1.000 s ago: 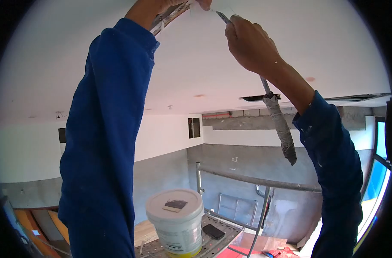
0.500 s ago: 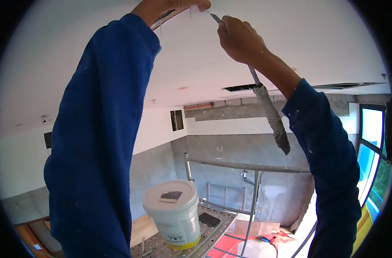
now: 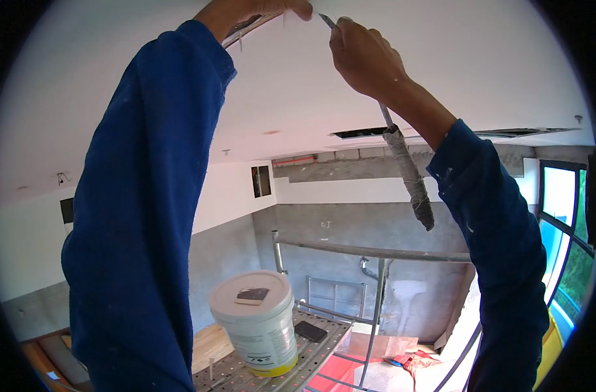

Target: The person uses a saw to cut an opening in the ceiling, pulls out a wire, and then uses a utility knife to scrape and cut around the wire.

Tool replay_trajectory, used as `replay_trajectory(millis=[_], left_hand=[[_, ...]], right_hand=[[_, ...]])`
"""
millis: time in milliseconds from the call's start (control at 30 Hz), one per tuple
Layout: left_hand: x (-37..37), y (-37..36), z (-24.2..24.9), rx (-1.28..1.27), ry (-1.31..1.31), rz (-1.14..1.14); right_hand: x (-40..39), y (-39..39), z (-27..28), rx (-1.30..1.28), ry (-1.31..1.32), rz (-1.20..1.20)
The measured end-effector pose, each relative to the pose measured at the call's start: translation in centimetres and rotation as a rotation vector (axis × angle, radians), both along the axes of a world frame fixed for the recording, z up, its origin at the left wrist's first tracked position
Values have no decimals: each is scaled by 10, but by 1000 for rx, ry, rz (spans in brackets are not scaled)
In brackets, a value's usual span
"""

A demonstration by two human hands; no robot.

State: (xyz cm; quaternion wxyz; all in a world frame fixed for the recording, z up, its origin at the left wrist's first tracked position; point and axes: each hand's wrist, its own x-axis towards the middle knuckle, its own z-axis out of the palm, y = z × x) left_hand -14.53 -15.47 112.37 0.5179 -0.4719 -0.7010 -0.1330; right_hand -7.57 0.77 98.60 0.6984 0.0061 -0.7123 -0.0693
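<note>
My right hand (image 3: 366,55) is closed around a long, thin metal tool (image 3: 409,176) with a narrow pointed tip and a grey wrapped handle end. The tip points up and left at the white ceiling (image 3: 298,85), and the wrapped end hangs below my wrist. At the top edge, my left hand (image 3: 262,9) is partly cut off, its fingers curled close to the tool's tip. A pale, thin piece seems to be at its fingertips, too faint to name. Beside my left wrist runs a narrow slot (image 3: 249,27) in the ceiling.
A lidded white bucket (image 3: 258,333) stands on a perforated metal platform (image 3: 311,356), with a dark flat piece (image 3: 252,296) on its lid. Next to it lies a black phone (image 3: 310,331). Scaffold rails (image 3: 376,253) cross beyond. Windows (image 3: 559,196) are at right.
The view has shifted slightly, so the bucket, rails and walls appear a little further left. Both hands keep nearly the same pose, and the tool stays in my right hand.
</note>
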Motion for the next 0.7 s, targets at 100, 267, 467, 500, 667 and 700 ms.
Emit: replay_trajectory(millis=[100,267,467,500,667,700], left_hand=[[-7,-2,-7,77,95,-69],[16,0,-5,-68,-12,-39],[33,15,-22,127,-73,-181],[36,12,-24,98,-116,-254],[12,22,9,-156,-34,-406],[11,26,7,-173,29,-485]], right_hand=[[2,0,0,-5,-18,-22],[2,7,-1,26,-30,-97],[9,22,-14,11,-59,-134],[14,27,-18,13,-65,-163],[48,41,-28,5,-96,-280],[52,43,-29,15,-83,-297]])
